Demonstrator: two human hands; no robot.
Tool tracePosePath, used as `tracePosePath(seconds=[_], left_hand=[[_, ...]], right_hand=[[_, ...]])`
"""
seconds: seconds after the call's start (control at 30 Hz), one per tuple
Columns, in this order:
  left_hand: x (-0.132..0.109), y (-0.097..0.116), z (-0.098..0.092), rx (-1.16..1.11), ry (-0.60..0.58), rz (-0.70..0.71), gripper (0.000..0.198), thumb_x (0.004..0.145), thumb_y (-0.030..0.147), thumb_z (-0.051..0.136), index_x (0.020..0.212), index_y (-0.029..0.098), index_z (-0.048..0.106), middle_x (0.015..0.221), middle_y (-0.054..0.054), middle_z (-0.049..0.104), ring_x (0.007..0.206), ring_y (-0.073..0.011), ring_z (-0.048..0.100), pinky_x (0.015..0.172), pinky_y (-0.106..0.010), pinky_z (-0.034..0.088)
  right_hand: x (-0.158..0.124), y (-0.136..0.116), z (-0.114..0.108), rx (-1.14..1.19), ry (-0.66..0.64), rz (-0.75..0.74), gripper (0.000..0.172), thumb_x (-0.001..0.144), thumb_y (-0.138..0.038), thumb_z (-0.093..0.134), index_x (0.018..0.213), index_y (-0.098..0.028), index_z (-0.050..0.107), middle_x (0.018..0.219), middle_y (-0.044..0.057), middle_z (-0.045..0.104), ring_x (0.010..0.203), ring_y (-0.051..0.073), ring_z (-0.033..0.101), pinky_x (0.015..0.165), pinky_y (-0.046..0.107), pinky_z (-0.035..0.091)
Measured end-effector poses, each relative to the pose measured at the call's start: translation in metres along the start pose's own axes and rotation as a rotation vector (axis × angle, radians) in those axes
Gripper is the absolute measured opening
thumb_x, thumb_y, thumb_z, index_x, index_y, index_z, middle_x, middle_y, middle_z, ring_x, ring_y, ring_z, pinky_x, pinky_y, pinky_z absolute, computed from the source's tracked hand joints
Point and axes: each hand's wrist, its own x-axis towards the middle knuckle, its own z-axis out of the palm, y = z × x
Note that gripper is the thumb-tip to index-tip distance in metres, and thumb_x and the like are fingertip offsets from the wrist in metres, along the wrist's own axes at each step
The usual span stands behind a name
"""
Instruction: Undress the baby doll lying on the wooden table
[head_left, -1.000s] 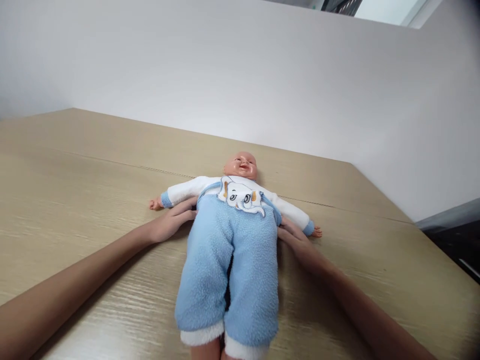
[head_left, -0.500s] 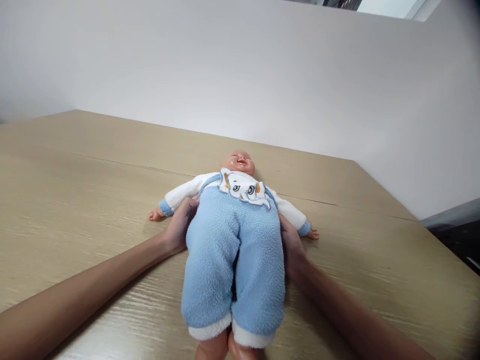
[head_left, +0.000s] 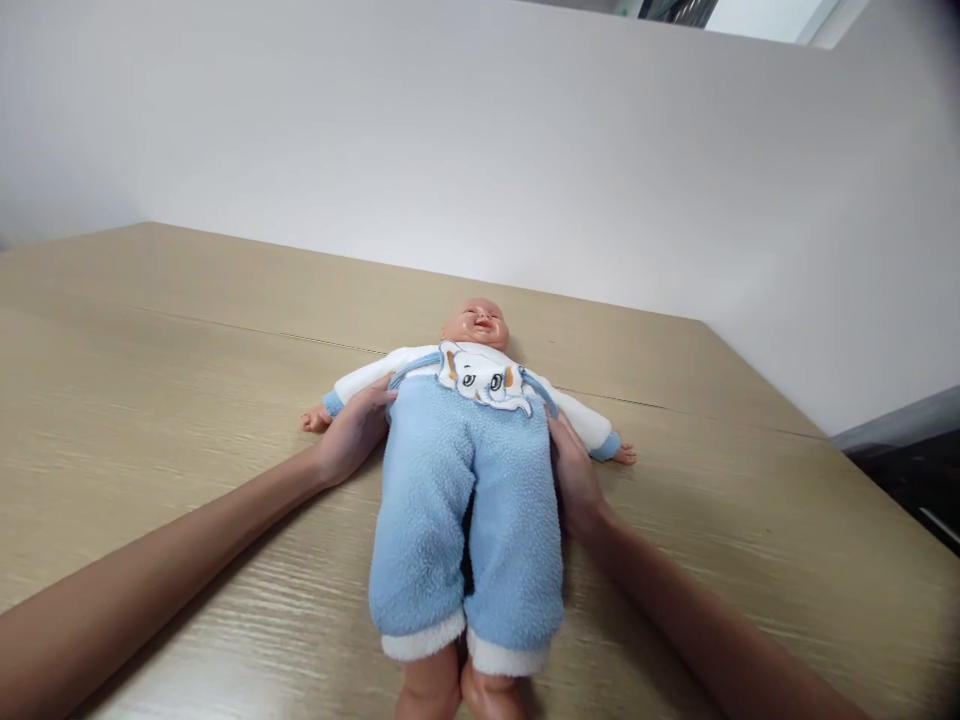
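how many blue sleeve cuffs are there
2, both on the doll: one cuff near the left hand, another cuff near the right hand. Neither is hidden.

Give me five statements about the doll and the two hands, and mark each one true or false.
1. The doll is face up. True.
2. The left hand touches the doll's side. True.
3. The right hand is on the doll's head. False: it is at the doll's side, opposite the left hand.
4. The doll's trousers are red. False: they are light blue.
5. An animal patch with two eyes decorates the doll's chest. True.
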Motion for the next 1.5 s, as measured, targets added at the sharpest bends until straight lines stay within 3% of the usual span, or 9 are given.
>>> tracePosePath(seconds=[0.13,0.23,0.33,0.5,0.83,0.97,1.2,1.37,1.5], left_hand=[[0.001,0.004,-0.001,0.135,0.099,0.056,0.021,0.092,0.041,0.065,0.098,0.021,0.063,0.094,-0.003,0.068,0.09,-0.0242,0.06,0.083,-0.036,0.046],[0.001,0.018,0.005,0.369,0.098,0.141,0.03,0.094,0.049,0.071,0.091,0.02,0.062,0.088,-0.001,0.059,0.084,-0.0197,0.052,0.076,-0.032,0.04],[0.005,0.028,0.011,0.477,0.056,0.202,0.033,0.098,0.053,0.068,0.095,0.021,0.061,0.089,0.0,0.055,0.086,-0.0191,0.05,0.08,-0.031,0.04],[0.012,0.022,0.006,0.477,0.136,0.175,0.033,0.1,0.054,0.066,0.102,0.022,0.058,0.095,0.001,0.056,0.09,-0.0187,0.05,0.082,-0.03,0.04],[0.008,0.033,-0.007,0.757,-0.134,0.239,0.034,0.102,0.054,0.067,0.096,0.02,0.063,0.092,-0.001,0.056,0.088,-0.0199,0.052,0.081,-0.032,0.04],[0.009,0.025,-0.011,0.767,-0.065,0.278,0.035,0.107,0.054,0.06,0.098,0.021,0.06,0.09,0.0,0.055,0.084,-0.0184,0.05,0.079,-0.031,0.04],[0.008,0.001,-0.016,0.608,0.154,0.363,0.036,0.112,0.056,0.051,0.106,0.022,0.06,0.095,-0.001,0.06,0.089,-0.0189,0.056,0.083,-0.031,0.043],[0.01,-0.009,-0.02,0.645,0.305,0.46,0.034,0.112,0.056,0.052,0.113,0.023,0.059,0.103,-0.005,0.066,0.095,-0.0211,0.061,0.09,-0.035,0.047],[0.011,-0.012,-0.027,0.752,0.337,0.521,0.031,0.112,0.052,0.054,0.115,0.023,0.061,0.108,-0.008,0.067,0.098,-0.0231,0.062,0.092,-0.038,0.048]], right_hand=[[-0.005,-0.006,-0.006,-0.082,0.063,-0.021,0.029,0.102,-0.057,0.062,0.105,-0.028,0.066,0.11,0.001,0.073,0.115,0.027,0.064,0.109,0.04,0.049],[-0.003,-0.019,-0.009,-0.18,0.001,-0.15,0.029,0.104,-0.051,0.059,0.088,-0.028,0.055,0.086,-0.002,0.056,0.087,0.023,0.054,0.085,0.035,0.047],[0.009,-0.031,-0.01,-0.225,-0.082,-0.209,0.019,0.1,-0.043,0.058,0.088,-0.028,0.054,0.082,-0.002,0.05,0.079,0.022,0.048,0.075,0.034,0.042],[0.038,-0.027,-0.013,-0.183,-0.102,-0.1,0.016,0.093,-0.042,0.056,0.086,-0.029,0.054,0.074,-0.004,0.05,0.072,0.022,0.046,0.069,0.033,0.041],[0.043,-0.058,-0.023,-0.26,-0.477,-0.007,0.037,0.097,-0.063,0.074,0.111,-0.029,0.077,0.114,0.002,0.08,0.113,0.029,0.072,0.103,0.039,0.054],[0.046,-0.057,-0.016,-0.14,-0.443,0.086,0.051,0.09,-0.066,0.082,0.123,-0.029,0.076,0.12,0.004,0.082,0.124,0.031,0.073,0.109,0.043,0.057],[0.051,-0.058,0.006,-0.175,-0.284,-0.121,0.046,0.091,-0.057,0.081,0.125,-0.027,0.071,0.123,0.007,0.079,0.12,0.029,0.072,0.107,0.044,0.058],[0.072,-0.087,0.037,-0.139,-0.297,-0.212,0.042,0.104,-0.043,0.059,0.143,-0.03,0.067,0.135,0.006,0.074,0.118,0.025,0.07,0.105,0.041,0.056],[0.104,-0.106,0.079,-0.262,-0.433,-0.358,0.038,0.109,-0.044,0.051,0.133,-0.028,0.075,0.128,0.006,0.077,0.117,0.025,0.072,0.109,0.044,0.055]])
